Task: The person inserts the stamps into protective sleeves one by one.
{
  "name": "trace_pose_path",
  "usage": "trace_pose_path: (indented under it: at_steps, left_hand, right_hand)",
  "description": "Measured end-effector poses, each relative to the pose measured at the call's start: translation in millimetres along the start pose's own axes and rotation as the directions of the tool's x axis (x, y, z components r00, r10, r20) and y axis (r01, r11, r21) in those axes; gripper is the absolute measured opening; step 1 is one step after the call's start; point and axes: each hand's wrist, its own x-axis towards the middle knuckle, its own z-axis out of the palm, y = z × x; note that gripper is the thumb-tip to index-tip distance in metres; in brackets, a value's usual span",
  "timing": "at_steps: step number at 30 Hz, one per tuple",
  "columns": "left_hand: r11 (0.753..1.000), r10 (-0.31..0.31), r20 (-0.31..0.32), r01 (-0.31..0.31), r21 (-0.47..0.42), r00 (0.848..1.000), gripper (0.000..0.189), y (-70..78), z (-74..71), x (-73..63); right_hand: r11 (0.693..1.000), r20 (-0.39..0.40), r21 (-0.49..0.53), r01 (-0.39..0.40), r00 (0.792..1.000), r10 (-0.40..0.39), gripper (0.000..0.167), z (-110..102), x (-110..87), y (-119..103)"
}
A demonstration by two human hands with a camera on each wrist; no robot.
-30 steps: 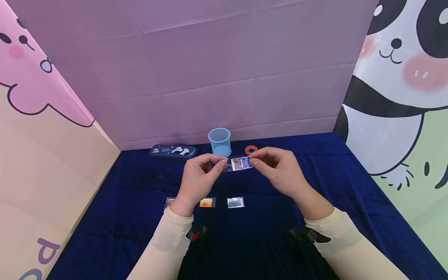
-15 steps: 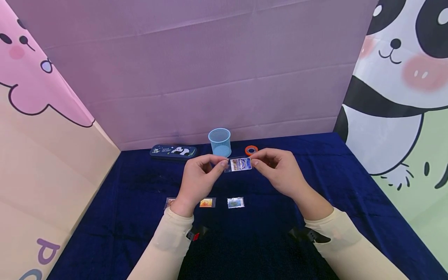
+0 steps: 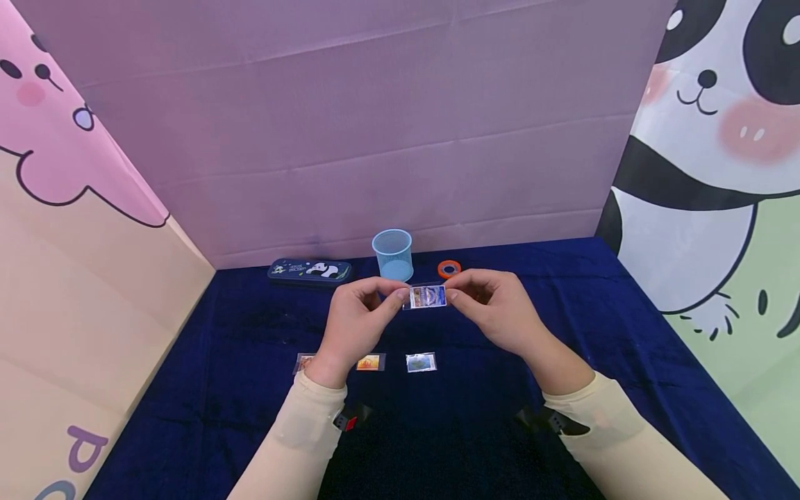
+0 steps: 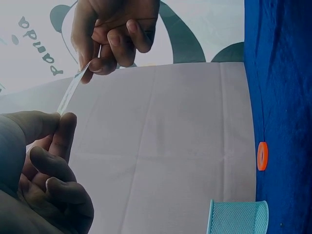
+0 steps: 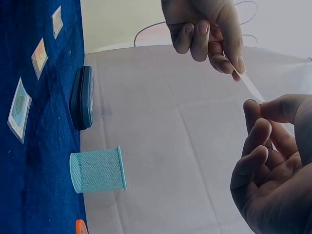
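A small blue-and-white picture stamp (image 3: 428, 296) in a clear plastic sleeve (image 3: 407, 304) is held up above the table. My left hand (image 3: 356, 319) pinches the left end of the sleeve between thumb and index finger. On the other side, my right hand (image 3: 503, 312) pinches the right end by the stamp's edge. Seen nearly edge-on in the left wrist view, the sleeved stamp (image 4: 72, 92) spans the gap between both hands. Below lie a blue-green stamp (image 3: 421, 362), an orange-yellow stamp (image 3: 368, 362) and another stamp (image 3: 303, 361) partly hidden by my left wrist.
At the back of the dark blue cloth (image 3: 250, 389) stand a navy panda pencil case (image 3: 310, 271), a light blue mesh cup (image 3: 392, 255) and an orange tape roll (image 3: 448, 269). A purple cloth wall (image 3: 375, 139) rises behind, with cartoon panels at both sides.
My right hand has shifted slightly left and down toward my left hand. The stamp has moved left with it, so less of the sleeve shows at its left. The stamps on the table have not moved.
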Motion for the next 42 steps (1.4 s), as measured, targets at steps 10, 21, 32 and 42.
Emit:
trace_pose_path:
  at_steps: [10, 21, 32, 42]
  left_hand:
    - [1.000, 0.000, 0.007, 0.000, 0.003, 1.000, 0.013, 0.4, -0.4, 0.1]
    - [1.000, -0.003, 0.016, 0.003, 0.004, 1.000, 0.013, 0.3, 0.1, 0.8]
    - [1.000, -0.020, 0.026, 0.020, 0.009, 0.999, 0.012, -0.1, 0.3, 0.3]
    - [1.000, -0.017, 0.040, 0.018, -0.009, 0.999, 0.011, 1.2, 0.5, 0.8]
  right_hand:
    - [1.000, 0.043, -0.003, 0.000, 0.999, 0.000, 0.012, 0.7, 0.7, -1.0]
    - [1.000, 0.055, -0.013, 0.004, 0.998, -0.003, 0.010, 1.0, 0.2, 0.1]
    - [1.000, 0.063, -0.006, 0.016, 0.998, -0.016, 0.009, 1.1, 0.5, 0.1]
    - [0.999, 0.060, -0.018, 0.034, 0.998, -0.033, 0.008, 1.0, 1.0, 1.4]
